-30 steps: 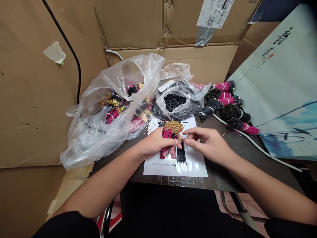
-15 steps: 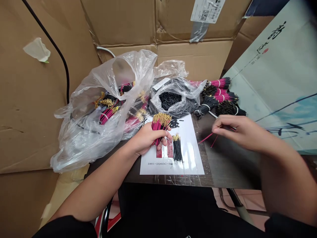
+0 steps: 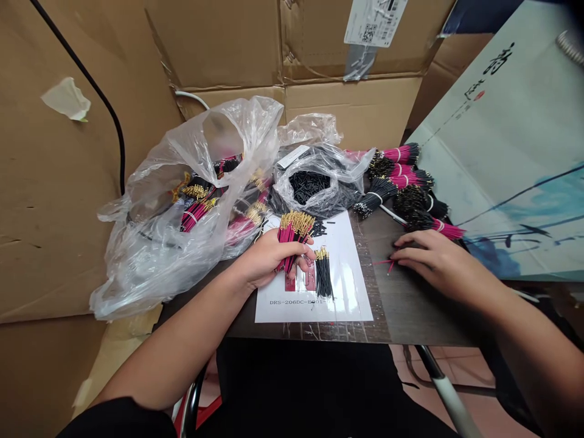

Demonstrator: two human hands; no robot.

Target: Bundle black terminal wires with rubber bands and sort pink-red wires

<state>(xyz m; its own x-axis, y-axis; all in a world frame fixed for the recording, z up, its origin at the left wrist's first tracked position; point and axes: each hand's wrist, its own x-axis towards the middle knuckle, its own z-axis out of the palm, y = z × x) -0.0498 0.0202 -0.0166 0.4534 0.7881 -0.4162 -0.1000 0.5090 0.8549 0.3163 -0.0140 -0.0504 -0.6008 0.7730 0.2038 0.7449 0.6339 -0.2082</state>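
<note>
My left hand [image 3: 278, 255] is closed round a thick bundle of pink and black wires [image 3: 294, 234], their gold-coloured ends pointing up and away. It is above a white printed sheet [image 3: 351, 292]. Beside it on the sheet lies a row of black wires [image 3: 323, 277] with gold ends at the top. Low over the table at the right, my right hand [image 3: 431, 258] has its fingertips bent around a few thin red wires [image 3: 383, 263]. Their short ends poke out to the left; the hand covers the rest. Small black tube pieces [image 3: 322, 228] are scattered near the sheet's top.
A clear bag [image 3: 308, 185] of black tube pieces stands behind the sheet. To its left is a large plastic bag [image 3: 155, 182] with wire bundles inside. Tied bundles [image 3: 406, 179] are piled at the back right, against a pale printed panel [image 3: 515, 152]. Cardboard [image 3: 347, 109] walls the back.
My right hand has come down towards the table with the red wires, and its fingers have loosened a little. A pink bundle it hid shows behind it. My left hand keeps its bundle.
</note>
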